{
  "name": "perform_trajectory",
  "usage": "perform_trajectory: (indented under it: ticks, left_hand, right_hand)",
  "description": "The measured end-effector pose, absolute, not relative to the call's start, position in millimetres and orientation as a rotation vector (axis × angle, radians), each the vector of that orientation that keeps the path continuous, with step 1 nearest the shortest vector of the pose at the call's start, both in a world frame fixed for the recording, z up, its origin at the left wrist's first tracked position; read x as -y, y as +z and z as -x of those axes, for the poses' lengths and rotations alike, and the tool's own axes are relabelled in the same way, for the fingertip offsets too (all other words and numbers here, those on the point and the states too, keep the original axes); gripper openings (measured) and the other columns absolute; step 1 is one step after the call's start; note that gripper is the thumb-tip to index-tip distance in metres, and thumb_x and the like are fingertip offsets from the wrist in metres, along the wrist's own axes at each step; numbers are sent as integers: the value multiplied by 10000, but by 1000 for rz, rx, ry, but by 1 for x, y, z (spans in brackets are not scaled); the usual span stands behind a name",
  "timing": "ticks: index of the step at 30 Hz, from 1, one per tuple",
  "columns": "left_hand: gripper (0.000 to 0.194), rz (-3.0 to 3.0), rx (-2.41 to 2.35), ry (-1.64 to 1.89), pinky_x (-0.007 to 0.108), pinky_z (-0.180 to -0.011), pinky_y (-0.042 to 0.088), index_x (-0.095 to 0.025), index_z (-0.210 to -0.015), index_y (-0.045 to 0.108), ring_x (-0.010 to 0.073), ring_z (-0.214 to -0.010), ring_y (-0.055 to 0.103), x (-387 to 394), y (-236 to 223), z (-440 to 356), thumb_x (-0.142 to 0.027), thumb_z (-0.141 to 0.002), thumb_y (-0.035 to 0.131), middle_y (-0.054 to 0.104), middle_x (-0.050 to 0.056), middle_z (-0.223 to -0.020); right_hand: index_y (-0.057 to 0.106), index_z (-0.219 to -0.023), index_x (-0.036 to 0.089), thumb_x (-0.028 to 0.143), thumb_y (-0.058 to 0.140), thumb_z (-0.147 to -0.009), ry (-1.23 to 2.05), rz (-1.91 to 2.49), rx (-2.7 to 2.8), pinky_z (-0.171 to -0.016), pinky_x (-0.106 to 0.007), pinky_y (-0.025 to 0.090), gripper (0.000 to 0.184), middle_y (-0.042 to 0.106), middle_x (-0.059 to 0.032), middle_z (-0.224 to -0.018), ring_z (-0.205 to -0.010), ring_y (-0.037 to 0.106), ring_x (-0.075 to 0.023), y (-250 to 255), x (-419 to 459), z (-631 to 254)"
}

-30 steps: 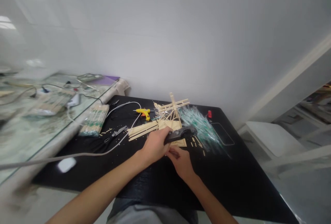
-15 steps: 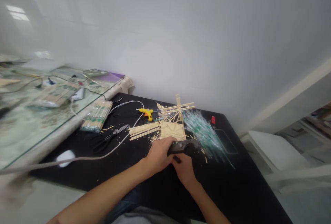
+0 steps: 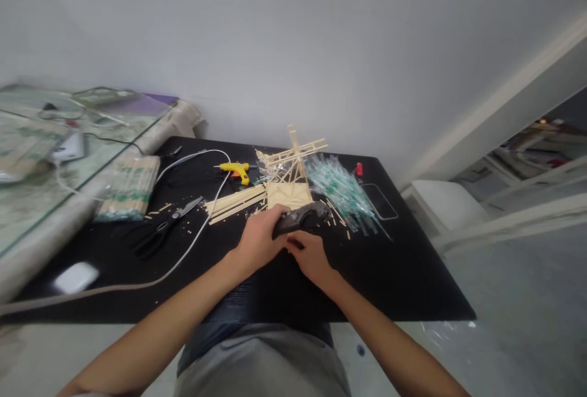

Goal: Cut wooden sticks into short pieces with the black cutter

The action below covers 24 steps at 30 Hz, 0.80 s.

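Note:
My left hand [image 3: 259,235] is closed around a dark, curved, handle-like tool [image 3: 298,218] with a rough grey end pointing right; its exact kind is unclear. Just below it, my right hand [image 3: 312,256] has its fingers bent together near the left fingertips. Whatever those fingers pinch, if anything, is too small to make out. Right behind the tool stands a structure of pale wooden sticks [image 3: 290,194] with a flat square panel and an upright post with crossbars. Loose sticks [image 3: 236,201] lie in a bundle left of it.
On the black table [image 3: 367,287] are a yellow glue gun [image 3: 238,170], black scissors [image 3: 169,224], a pack of wooden sticks [image 3: 129,186], clear-green plastic wrappers [image 3: 342,192], a red item [image 3: 359,169], a phone-like slab [image 3: 380,201] and a white box [image 3: 76,278]. A white cable [image 3: 197,241] crosses the left side.
The camera view has shifted, so the table sits higher and further left, and its front edge and my lap now show. Both hands stay together at the dark tool.

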<state>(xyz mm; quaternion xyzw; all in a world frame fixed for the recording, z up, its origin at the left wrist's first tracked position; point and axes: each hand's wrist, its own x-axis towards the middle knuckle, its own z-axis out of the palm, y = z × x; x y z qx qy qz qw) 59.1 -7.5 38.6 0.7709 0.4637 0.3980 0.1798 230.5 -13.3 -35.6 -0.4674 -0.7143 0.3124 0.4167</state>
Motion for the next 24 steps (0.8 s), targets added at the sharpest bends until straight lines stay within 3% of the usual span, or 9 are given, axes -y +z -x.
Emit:
perform_trajectory:
  ticks: [5,9,12,16,21,24]
  left_hand:
    - [258,-2147,-1290,1149,237,-704,479,-216,-1021,670,170,-775,689,6,41,-62,-115,-796,593,750,5,-867]
    - [91,-2083,-1245,1118,216,-657,445,-202,-942,689,130,-674,625,5,47,-61,-250,-877,647,714,-18,-773]
    - [124,-2081,-1207,1128,214,-638,425,-188,-880,690,115,-645,586,5,48,-56,-309,-892,669,677,-26,-723]
    - [122,-2056,-1138,1175,239,-706,445,-186,-891,696,135,-743,600,9,38,-47,-302,-859,717,676,-6,-804]
    - [256,-1608,-1140,1221,246,-604,435,-190,-982,695,109,-608,533,16,7,-46,-365,-812,775,667,-14,-790]
    - [247,-1477,-1086,1202,263,-662,478,-182,-880,660,131,-688,597,17,-8,-51,-340,-765,812,708,22,-870]
  right_hand:
    - [783,-862,198,213,662,-895,772,1160,1796,-699,-292,563,126,782,-34,-800,-667,703,-191,-35,14,-231]
    - [777,-870,192,227,676,-898,779,1159,1796,-710,-295,557,111,776,-34,-802,-680,703,-192,-38,13,-232]
    - [775,-857,193,252,697,-896,776,1149,1805,-715,-299,553,106,767,-31,-781,-679,700,-193,-39,12,-233]
    - [776,-860,194,290,716,-900,756,1128,1818,-709,-297,549,120,765,-36,-778,-684,700,-196,-40,11,-234]
    - [774,-860,205,318,701,-929,728,1102,1835,-699,-289,544,152,765,-36,-773,-694,700,-194,-42,11,-235]
    - [779,-888,206,309,687,-945,705,1081,1847,-716,-286,548,150,778,-46,-816,-720,709,-194,-44,12,-235]
